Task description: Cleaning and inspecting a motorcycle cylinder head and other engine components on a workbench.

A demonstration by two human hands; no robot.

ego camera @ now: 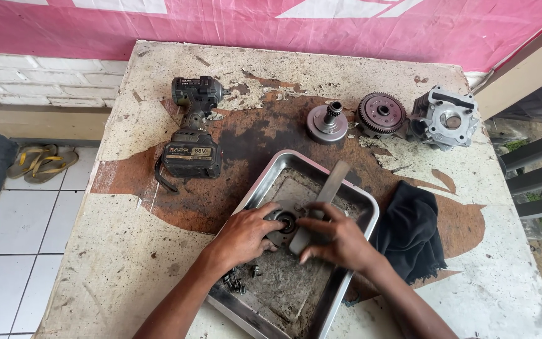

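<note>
A dirty metal tray [354,198] sits at the front middle of a worn table. Over its centre my left hand [246,233] grips a round grey metal engine part [285,221] with a dark hole in its middle. My right hand [340,240] is closed around the handle of a long flat grey tool [332,186] whose blade slants up toward the tray's far rim. The tool's lower end rests against the round part. Several small bolts [236,280] lie in the tray near my left wrist.
A black cordless impact wrench [192,135] lies at the left back. A clutch hub [327,122], a toothed gear drum [381,114] and a silver cylinder casting [445,119] line the back. A black rag [410,232] lies right of the tray. Sandals [40,161] rest on the tiled floor.
</note>
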